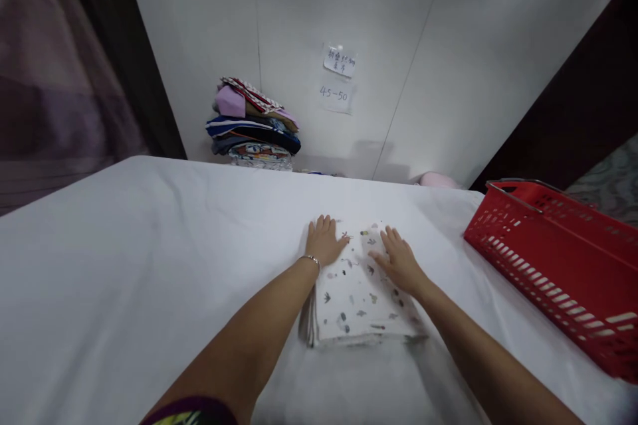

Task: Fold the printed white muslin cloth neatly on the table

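A folded white cloth (356, 299) with small printed shapes lies on the white-covered table (124, 265), a little right of centre. My left hand (325, 239) rests flat on its far left corner, fingers stretched out, a thin bracelet on the wrist. My right hand (399, 259) lies flat on the far right part of the cloth, fingers spread. Neither hand grips anything.
A red plastic basket (563, 265) stands at the table's right edge. A stack of folded coloured clothes (254, 126) sits at the back against the white wall, beneath two paper notes (339, 76). A pink item (438, 179) lies at the far edge.
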Demonstrator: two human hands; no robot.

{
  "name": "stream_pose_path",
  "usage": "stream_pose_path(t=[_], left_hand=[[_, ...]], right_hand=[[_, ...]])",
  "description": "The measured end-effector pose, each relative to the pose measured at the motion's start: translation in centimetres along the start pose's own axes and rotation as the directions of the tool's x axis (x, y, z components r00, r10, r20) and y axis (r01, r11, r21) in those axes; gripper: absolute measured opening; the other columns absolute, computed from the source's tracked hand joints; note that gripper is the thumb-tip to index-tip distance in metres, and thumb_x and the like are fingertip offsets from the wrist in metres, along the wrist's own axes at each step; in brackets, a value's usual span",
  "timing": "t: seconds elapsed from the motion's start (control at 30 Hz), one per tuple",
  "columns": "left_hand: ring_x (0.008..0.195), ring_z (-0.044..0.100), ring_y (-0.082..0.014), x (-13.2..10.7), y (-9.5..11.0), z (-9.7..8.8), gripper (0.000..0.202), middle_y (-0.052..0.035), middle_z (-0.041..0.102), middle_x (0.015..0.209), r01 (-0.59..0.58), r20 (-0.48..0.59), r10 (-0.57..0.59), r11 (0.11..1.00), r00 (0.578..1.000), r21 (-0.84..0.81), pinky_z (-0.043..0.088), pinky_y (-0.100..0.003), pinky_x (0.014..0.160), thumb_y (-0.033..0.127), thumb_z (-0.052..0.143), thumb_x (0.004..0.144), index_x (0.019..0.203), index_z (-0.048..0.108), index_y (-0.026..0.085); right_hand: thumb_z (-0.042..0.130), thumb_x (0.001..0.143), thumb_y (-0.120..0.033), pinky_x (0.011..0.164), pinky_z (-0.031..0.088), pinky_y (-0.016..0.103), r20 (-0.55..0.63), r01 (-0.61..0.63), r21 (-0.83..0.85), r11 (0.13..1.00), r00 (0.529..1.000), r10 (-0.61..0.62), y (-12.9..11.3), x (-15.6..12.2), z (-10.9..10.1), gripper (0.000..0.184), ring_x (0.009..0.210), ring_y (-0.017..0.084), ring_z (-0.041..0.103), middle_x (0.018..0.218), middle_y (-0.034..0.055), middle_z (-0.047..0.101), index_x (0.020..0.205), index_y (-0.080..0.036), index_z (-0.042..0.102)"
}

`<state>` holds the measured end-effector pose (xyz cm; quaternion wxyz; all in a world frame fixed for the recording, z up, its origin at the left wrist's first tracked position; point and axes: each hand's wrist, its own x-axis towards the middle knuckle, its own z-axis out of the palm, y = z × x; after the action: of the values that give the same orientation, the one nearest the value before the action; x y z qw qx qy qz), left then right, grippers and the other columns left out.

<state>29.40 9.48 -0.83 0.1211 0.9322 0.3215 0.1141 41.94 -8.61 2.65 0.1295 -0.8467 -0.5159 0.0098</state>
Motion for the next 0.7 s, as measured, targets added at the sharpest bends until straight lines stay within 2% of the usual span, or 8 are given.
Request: stream_pose_path(t=[0.1, 0.2, 0.33, 0.43, 0.53, 0.63, 0.7], left_hand=[[0.136, 0.007, -0.0258, -0.1, 0.2, 0.0, 0.072, -0.0092, 0.02, 0.148, 0.006, 0.001, -0.006, 1.0, 1.0, -0.014, 0.006, -0.045, 0.109, 0.062, 0.022, 0.082, 0.137, 0.028, 0.016], [0.136, 0.005, -0.0255, -0.1, 0.1, 0.2, 0.072, -0.0078, 0.017, 0.149, -0.004, 0.011, 0.005, 0.999, 1.0, -0.044, 0.006, -0.045, 0.109, 0.061, 0.021, 0.083, 0.138, 0.025, 0.016], [0.137, 0.0, -0.0261, -0.1, 0.1, 0.4, 0.072, -0.0061, 0.014, 0.15, 0.017, 0.037, -0.014, 0.997, 0.999, -0.077, 0.005, -0.046, 0.109, 0.061, 0.022, 0.082, 0.139, 0.022, 0.017], [0.137, 0.0, -0.0255, -0.2, 0.2, 0.2, 0.071, -0.0059, 0.014, 0.15, 0.017, 0.038, -0.013, 0.995, 0.999, -0.102, 0.006, -0.048, 0.108, 0.061, 0.023, 0.083, 0.139, 0.023, 0.018], [0.137, 0.004, -0.0232, -0.6, 0.3, -0.4, 0.064, -0.0058, 0.016, 0.149, -0.003, -0.021, 0.0, 0.988, 1.0, -0.155, 0.01, -0.046, 0.109, 0.058, 0.024, 0.085, 0.136, 0.029, 0.018], [0.135, 0.012, -0.0225, -2.2, 0.1, -1.5, 0.056, -0.0077, 0.02, 0.148, -0.008, -0.114, -0.02, 0.971, 0.993, -0.237, 0.016, -0.04, 0.108, 0.051, 0.028, 0.088, 0.13, 0.037, 0.016], [0.132, 0.023, -0.0216, -4.3, -0.4, -2.4, 0.05, -0.0091, 0.027, 0.145, -0.005, -0.148, -0.044, 0.949, 0.988, -0.315, 0.023, -0.035, 0.106, 0.046, 0.031, 0.089, 0.126, 0.041, 0.015]], right_hand=[[0.031, 0.088, -0.053, 0.108, 0.014, 0.047, -0.037, -0.007, -0.028, 1.0, 0.999, 0.006, 0.7, 5.0, 1.1, 0.068, 0.137, 0.027, 0.006, 0.148, 0.0149, 0.014, 0.139, -0.008, 0.027], [0.03, 0.088, -0.051, 0.108, 0.018, 0.044, 0.018, -0.035, -0.017, 0.999, 0.999, 0.035, 1.9, 7.7, 3.6, 0.068, 0.136, 0.028, 0.009, 0.147, 0.0169, 0.019, 0.138, -0.005, 0.027], [0.027, 0.088, -0.054, 0.108, 0.019, 0.042, 0.054, -0.045, -0.007, 0.999, 0.998, 0.046, 3.0, 8.1, 5.4, 0.071, 0.137, 0.028, 0.006, 0.148, 0.0155, 0.016, 0.139, -0.004, 0.024], [0.026, 0.087, -0.055, 0.11, 0.017, 0.041, 0.058, -0.056, -0.016, 0.998, 0.997, 0.057, 3.2, 7.9, 5.4, 0.073, 0.137, 0.028, 0.007, 0.148, 0.0149, 0.016, 0.139, -0.004, 0.024], [0.027, 0.087, -0.055, 0.11, 0.016, 0.042, 0.059, -0.059, -0.007, 0.998, 0.997, 0.059, 3.2, 7.8, 5.2, 0.073, 0.136, 0.029, 0.007, 0.148, 0.0157, 0.015, 0.139, -0.003, 0.025], [0.028, 0.088, -0.053, 0.109, 0.016, 0.043, 0.063, -0.055, 0.01, 0.998, 0.997, 0.054, 3.1, 7.9, 4.9, 0.07, 0.136, 0.029, 0.007, 0.148, 0.0154, 0.016, 0.139, -0.004, 0.026], [0.029, 0.088, -0.05, 0.108, 0.018, 0.044, 0.074, -0.064, 0.008, 0.998, 0.995, 0.063, 2.7, 7.9, 4.3, 0.068, 0.136, 0.029, 0.009, 0.148, 0.0161, 0.017, 0.138, -0.005, 0.027]])
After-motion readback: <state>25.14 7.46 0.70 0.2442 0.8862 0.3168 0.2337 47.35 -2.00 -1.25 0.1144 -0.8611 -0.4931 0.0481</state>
